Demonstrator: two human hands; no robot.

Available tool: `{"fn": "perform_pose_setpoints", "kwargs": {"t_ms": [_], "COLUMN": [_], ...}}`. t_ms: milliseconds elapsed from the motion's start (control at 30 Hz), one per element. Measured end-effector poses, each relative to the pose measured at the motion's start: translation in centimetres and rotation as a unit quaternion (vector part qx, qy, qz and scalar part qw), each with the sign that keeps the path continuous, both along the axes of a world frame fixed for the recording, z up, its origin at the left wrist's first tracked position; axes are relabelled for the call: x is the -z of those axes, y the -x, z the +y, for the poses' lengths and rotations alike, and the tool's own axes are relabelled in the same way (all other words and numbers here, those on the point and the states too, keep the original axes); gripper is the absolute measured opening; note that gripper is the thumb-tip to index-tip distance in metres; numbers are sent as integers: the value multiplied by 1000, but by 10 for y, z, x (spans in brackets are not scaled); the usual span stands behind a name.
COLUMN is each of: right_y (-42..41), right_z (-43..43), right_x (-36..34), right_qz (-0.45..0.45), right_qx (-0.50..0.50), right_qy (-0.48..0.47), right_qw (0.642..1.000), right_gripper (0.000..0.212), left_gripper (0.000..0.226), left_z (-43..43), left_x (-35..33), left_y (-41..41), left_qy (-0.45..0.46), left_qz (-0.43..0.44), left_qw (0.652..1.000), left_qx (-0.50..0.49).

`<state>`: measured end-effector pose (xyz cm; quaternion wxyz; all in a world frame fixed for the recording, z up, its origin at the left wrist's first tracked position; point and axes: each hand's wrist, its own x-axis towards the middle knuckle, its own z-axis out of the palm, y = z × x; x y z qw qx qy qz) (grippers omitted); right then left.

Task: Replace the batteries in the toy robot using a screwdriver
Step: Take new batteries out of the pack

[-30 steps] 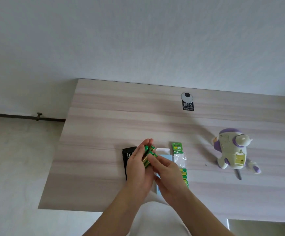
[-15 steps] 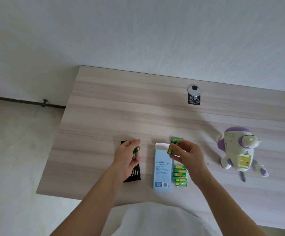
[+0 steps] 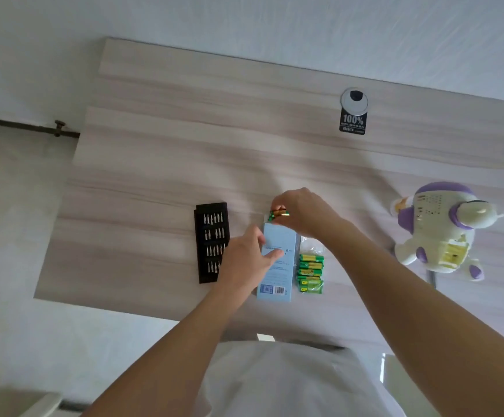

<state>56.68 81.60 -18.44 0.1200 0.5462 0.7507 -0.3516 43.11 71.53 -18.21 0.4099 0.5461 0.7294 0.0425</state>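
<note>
The white and purple toy robot (image 3: 437,233) lies on its front at the table's right, its yellow battery compartment (image 3: 452,256) uncovered. A grey screwdriver shaft (image 3: 432,280) pokes out below it. My right hand (image 3: 306,213) pinches green and gold batteries (image 3: 279,214) just beyond the far end of a light blue box (image 3: 278,267). My left hand (image 3: 249,258) hovers over the box's left side with its back to the camera, a finger stretched across the box. Its palm is hidden.
A black tray of screwdriver bits (image 3: 213,242) lies left of the box. A pack of green batteries (image 3: 310,273) in torn clear wrap sits right of it. A round cable grommet with a black label (image 3: 353,111) is at the far edge. The wooden table (image 3: 154,164) ends near my body.
My hands parted after holding the batteries together. The right hand carried batteries to the box's far end. The left hand moved from the bit tray over the blue box. The camera came closer.
</note>
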Motion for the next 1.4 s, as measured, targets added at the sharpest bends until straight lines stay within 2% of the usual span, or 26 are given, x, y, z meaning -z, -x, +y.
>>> {"fn": "perform_pose_setpoints", "kwargs": {"t_ms": [167, 433, 600, 833, 967, 1067, 1200, 1300, 1400], "right_y": [-2, -2, -6, 0, 1, 0, -4, -7, -12], "right_z": [-1, -1, -8, -17, -23, -25, -24, -27, -37], "right_x": [3, -3, 0, 2, 4, 5, 9, 5, -9], "right_qz": [-6, -12, 11, 14, 6, 1, -6, -3, 80], "right_qx": [-29, -83, -36, 22, 29, 31, 10, 9, 77], "right_qy": [23, 53, 62, -38, -51, -68, -46, -46, -137], "right_qw": [999, 995, 997, 999, 998, 997, 999, 999, 984], "right_gripper": [24, 31, 19, 22, 15, 17, 26, 29, 23], "left_gripper": [46, 46, 45, 40, 35, 35, 33, 33, 33], "left_z": [-7, -12, -11, -9, -7, -5, 3, 9, 14], "left_x": [7, 11, 11, 15, 14, 10, 0, -13, -20], "left_y": [-7, -7, -7, -4, -5, -6, -10, -12, -13], "left_qy": [-15, -18, -7, 23, 45, 77, 129, 124, 120], "left_qz": [23, 7, -5, -45, -89, -172, -291, -343, -388], "left_qw": [1000, 1000, 999, 997, 989, 954, 856, 798, 752], "left_qx": [-13, -23, -34, -63, -112, -234, -407, -480, -520]}}
